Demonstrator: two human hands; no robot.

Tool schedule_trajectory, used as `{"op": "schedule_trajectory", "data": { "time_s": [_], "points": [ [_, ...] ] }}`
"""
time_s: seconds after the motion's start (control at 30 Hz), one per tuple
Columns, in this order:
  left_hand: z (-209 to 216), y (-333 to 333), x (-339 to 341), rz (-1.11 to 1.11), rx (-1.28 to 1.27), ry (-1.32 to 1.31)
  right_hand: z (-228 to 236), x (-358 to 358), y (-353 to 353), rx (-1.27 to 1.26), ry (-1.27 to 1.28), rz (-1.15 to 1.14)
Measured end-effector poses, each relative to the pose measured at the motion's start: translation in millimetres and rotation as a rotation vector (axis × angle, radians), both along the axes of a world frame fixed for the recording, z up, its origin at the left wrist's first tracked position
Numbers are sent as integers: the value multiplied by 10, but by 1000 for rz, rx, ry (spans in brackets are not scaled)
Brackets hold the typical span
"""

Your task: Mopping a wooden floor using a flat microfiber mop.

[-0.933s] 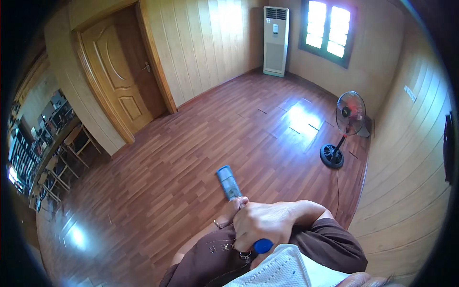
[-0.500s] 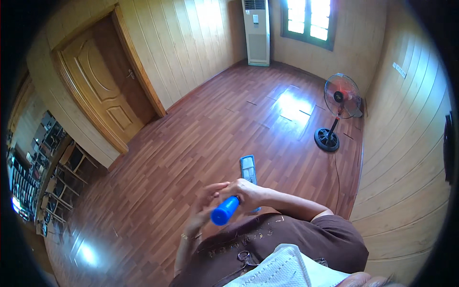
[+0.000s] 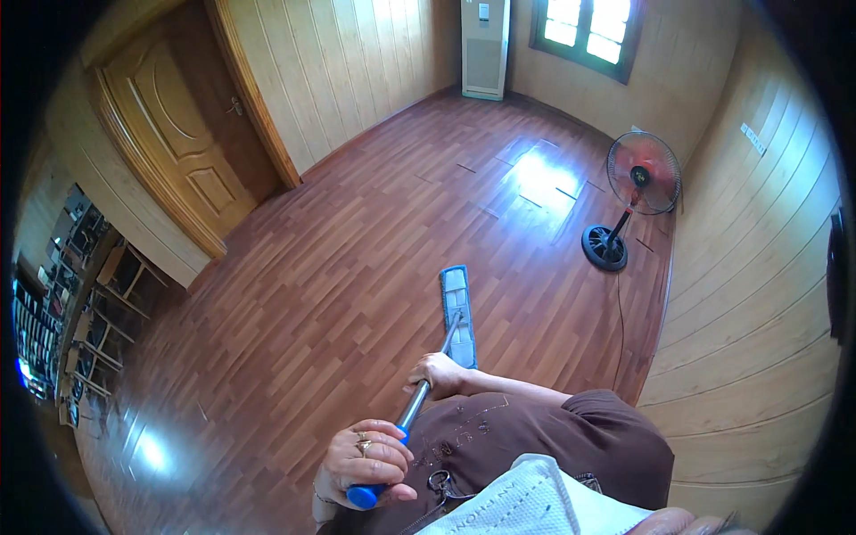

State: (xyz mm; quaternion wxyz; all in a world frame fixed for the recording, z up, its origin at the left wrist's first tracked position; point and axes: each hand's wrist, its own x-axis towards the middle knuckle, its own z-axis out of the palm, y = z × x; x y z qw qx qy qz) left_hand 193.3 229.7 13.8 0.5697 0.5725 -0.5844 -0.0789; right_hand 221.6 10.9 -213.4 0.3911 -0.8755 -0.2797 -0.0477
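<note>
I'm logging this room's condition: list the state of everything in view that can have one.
Left hand: closed around the blue grip
Right hand: closed around the metal mop pole
Metal mop pole: slanted
Flat mop head: apparently resting on the plank floor
Panelled door: shut
Pedestal fan: upright; spinning or not, unclear
Floor-standing air conditioner: upright; power unclear
Window: bright; open or shut unclear
Chairs: upright

A single wide fisheye view looks from the person's head, steeply down and ahead into the room. Closest to the lens, along the lower edge, are white textured fabric [image 3: 508,501] and a brown short-sleeved shirt [image 3: 615,437]; the left hand [image 3: 364,459] and right hand [image 3: 435,373] are also near. The reddish-brown plank floor [image 3: 339,276] recedes toward a distant, tall white air conditioner [image 3: 484,64], its top cropped.
</note>
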Motion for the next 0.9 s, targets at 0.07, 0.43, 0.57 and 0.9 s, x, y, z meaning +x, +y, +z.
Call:
{"op": "schedule_trajectory", "data": {
  "time_s": [0.07, 0.43, 0.57, 0.9],
  "points": [
    [-80, -25, 34, 29, 10, -7, -47, 34, -61, -27, 33, 1],
    [-539, -701, 613, 33, 185, 114, -644, 620, -1122, -11, 59, -209],
    [-779, -1187, 866, 53, 188, 115, -922, 849, -1634, 28, 0, -299],
    [-1622, -2415, 1503, -110, 502, -197, -1497, 1375, -3006, -431, 372, -568]
  ]
}}
